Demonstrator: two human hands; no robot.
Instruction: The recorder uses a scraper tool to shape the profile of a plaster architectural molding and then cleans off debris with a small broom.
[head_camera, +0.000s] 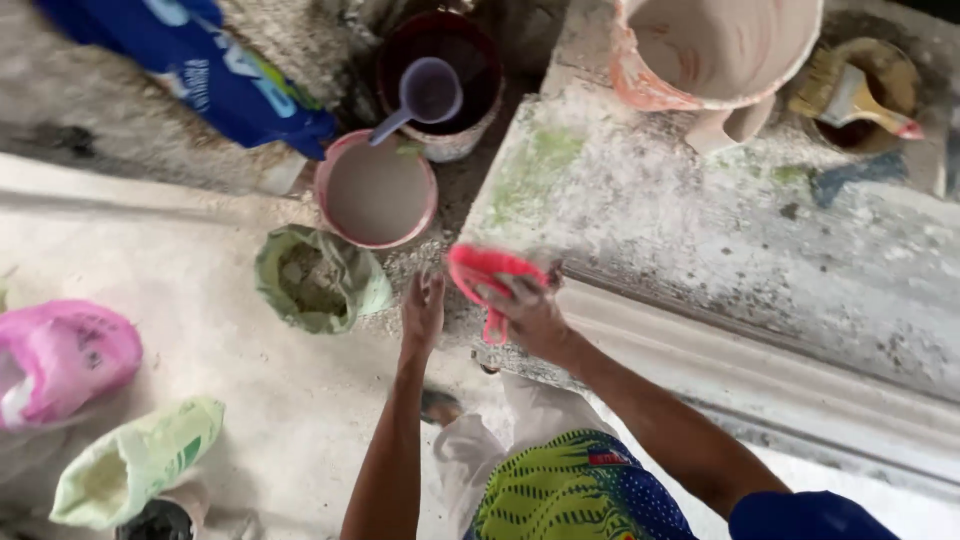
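Observation:
My right hand (530, 312) grips a red plastic scoop (482, 268) at the near corner of a dusty slab (700, 220). My left hand (423, 308) hangs beside it with its fingers loosely together, holding nothing, just left of the scoop. Past the hands, a pink-rimmed bucket (376, 190) of pale grey liquid stands on the floor. An open green sack (318, 278) of grey powder sits next to it.
A dark bucket (450, 70) with a purple ladle (425, 95) stands behind. On the slab are a large pale bucket (715, 50) and a tin with a paintbrush (855, 95). Blue sack (215, 70), pink bag (60, 355) and green bag (135, 460) lie left.

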